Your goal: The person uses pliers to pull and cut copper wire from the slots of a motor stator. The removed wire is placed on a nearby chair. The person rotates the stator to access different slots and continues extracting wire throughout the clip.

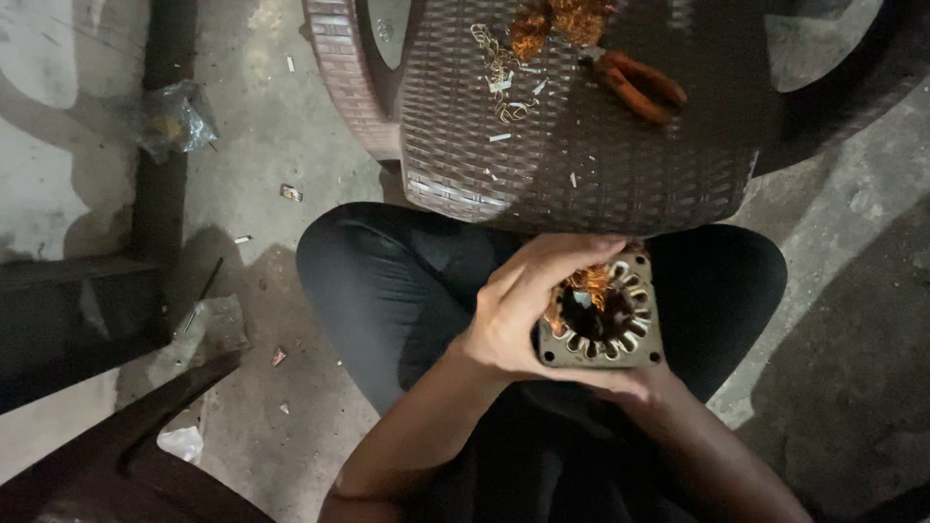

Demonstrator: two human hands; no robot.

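I hold a square metal motor stator [603,324] over my lap; it has a ring of slots and some copper wire inside its bore. My left hand [523,300] wraps over its left and top side, fingers curled at the copper winding. My right hand [635,385] supports it from beneath, mostly hidden under the stator. On the brown woven plastic stool [572,165] in front of me lie a clump of pulled copper wire [562,19], a small curl of pale wire [499,73] and orange-handled pliers [639,85].
My legs in dark trousers [387,281] sit on a concrete floor [262,126] littered with small scraps. A crumpled plastic bag [174,118] lies at upper left by a dark post. A dark chair part [126,446] crosses the lower left.
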